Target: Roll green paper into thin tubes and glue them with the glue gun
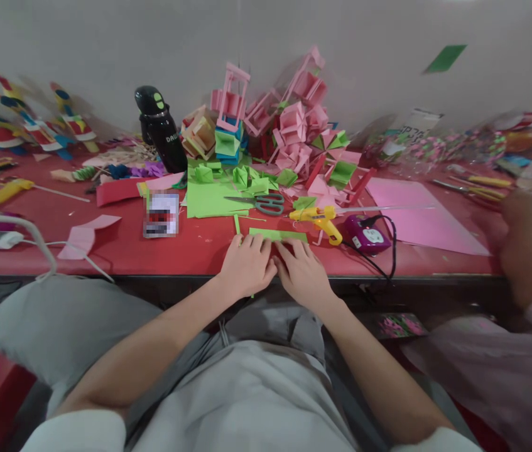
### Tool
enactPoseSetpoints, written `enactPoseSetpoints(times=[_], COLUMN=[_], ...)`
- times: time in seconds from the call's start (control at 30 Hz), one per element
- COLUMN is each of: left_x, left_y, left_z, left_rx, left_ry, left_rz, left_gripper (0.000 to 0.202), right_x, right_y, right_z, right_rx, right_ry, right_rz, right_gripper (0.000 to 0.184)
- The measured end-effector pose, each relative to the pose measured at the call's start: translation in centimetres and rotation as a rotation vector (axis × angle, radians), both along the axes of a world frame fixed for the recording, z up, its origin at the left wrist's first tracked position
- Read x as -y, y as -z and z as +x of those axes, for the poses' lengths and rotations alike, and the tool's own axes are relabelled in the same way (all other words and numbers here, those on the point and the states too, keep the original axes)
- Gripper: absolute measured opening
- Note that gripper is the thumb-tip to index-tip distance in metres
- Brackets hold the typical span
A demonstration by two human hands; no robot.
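Work surface: long red table [200,248], smooth and matt, littered with paper offcuts.
Paper stack: heap of pink and green folded-paper frames and fans [294,125], stiff and angular, against the back wall.
Loose sheet A: flat rectangular pink paper sheet [416,213], at the right of the table.
Loose sheet B: flat green paper sheet [206,201], beyond the hands, with creased green pieces on its far edge.
Bottle: glossy black plastic flask [159,129] with a green-dotted lid; white lettering, too small to read surely.
Left hand [247,267]: laid flat, palm down, fingers spread out straight on the strip's near left end; nothing clasped.
Right hand [304,273]: likewise flat and unclenched, just beside the left, fingertips pressing the strip.
Worked piece: narrow rectangular bright-green paper strip [279,235], flat on the table near its front edge, its near side covered by both hands.
Scissors: grey-handled metal scissors [260,202], lying on loose sheet B.
Glue gun: yellow plastic glue gun [320,220], just beyond the strip's right end.
Socket: purple plastic plug block [364,235] with black cord, right of the glue gun.
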State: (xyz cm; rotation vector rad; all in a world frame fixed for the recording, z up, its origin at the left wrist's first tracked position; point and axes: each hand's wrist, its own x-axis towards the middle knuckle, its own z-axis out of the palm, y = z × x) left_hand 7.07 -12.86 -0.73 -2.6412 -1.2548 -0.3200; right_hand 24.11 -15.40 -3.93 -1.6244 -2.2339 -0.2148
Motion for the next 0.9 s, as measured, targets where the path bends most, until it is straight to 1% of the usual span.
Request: enactPoseSetpoints(times=[0.2,0.37,0.63,0.83,0.9], left_x=[0.0,0.0,-0.3,-0.8,-1.2], left_y=[0.1,0.2,0.1,-0.1,-0.2], left_z=[-0.3,-0.3,-0.5,-0.5,-0.6], left_rx=[0.011,0.013,0.004,0.003,0.004], left_ry=[0.009,0.004,0.010,0.027,0.038], left_rz=[0.010,0.013,0.005,0.008,0.001], left_gripper=[0.041,0.041,0.039,0.037,0.033], right_x=[1.2,1.8,1.1,0.7,0.4], right_y=[0.3,0.4,0.2,-0.2,-0.3], right_z=[0.9,2.1,2.9,2.8,2.8], right_rx=[-0.043,-0.087,-0.102,-0.043,-0.021], right_ry=[0.011,0.070,0.084,0.086,0.092], right_rz=[0.048,0.072,0.086,0.094,0.097], right_gripper=[0.047,0.046,0.040,0.038,0.036])
